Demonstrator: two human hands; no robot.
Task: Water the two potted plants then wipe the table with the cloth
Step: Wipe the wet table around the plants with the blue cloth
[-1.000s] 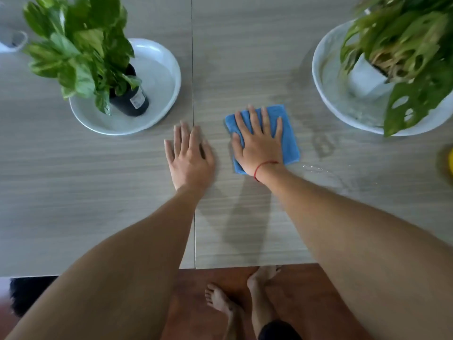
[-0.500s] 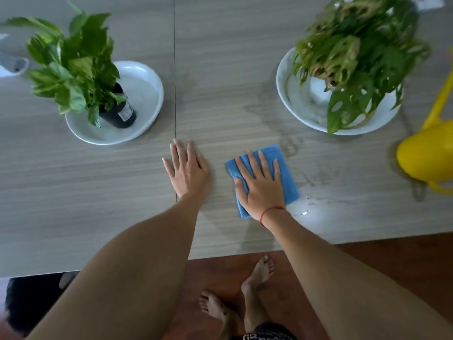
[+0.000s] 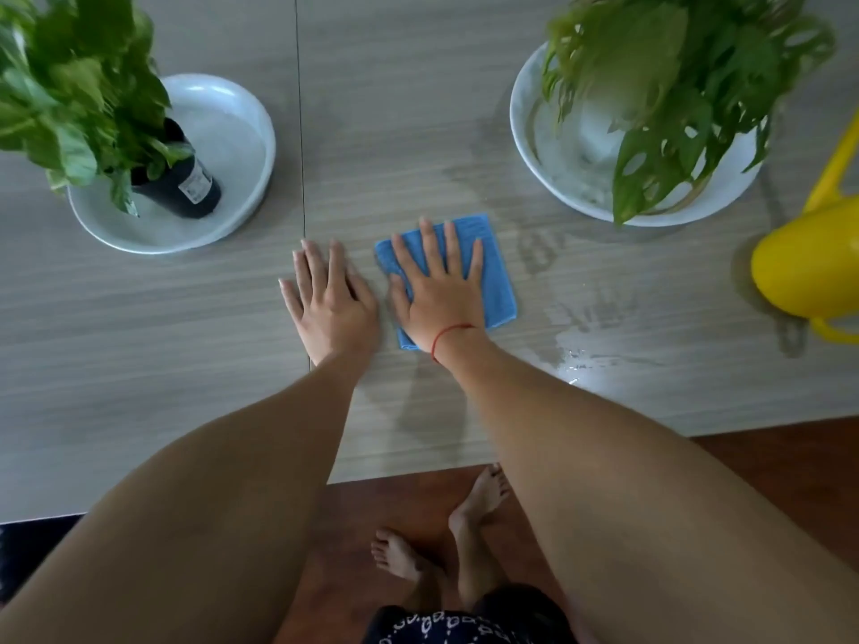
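Note:
A folded blue cloth (image 3: 497, 276) lies flat on the grey wood-grain table (image 3: 139, 341). My right hand (image 3: 439, 290) presses flat on the cloth, fingers spread. My left hand (image 3: 332, 302) rests flat on the bare table just left of the cloth, holding nothing. A leafy plant in a black pot (image 3: 181, 188) stands in a white dish (image 3: 232, 132) at the back left. A second plant with holed leaves (image 3: 674, 86) stands in a white dish (image 3: 548, 146) at the back right. Wet streaks and small puddles (image 3: 585, 346) show right of the cloth.
A yellow watering can (image 3: 809, 262) stands at the right edge of the view, beside the right dish. The table's near edge runs just behind my forearms; below it are a red-brown floor and bare feet (image 3: 465, 522). A seam (image 3: 302, 178) divides the tabletop.
My right hand with the cloth slid toward me and then a little away again. The left hand stayed flat beside it. The view shifted, bringing the watering can into sight.

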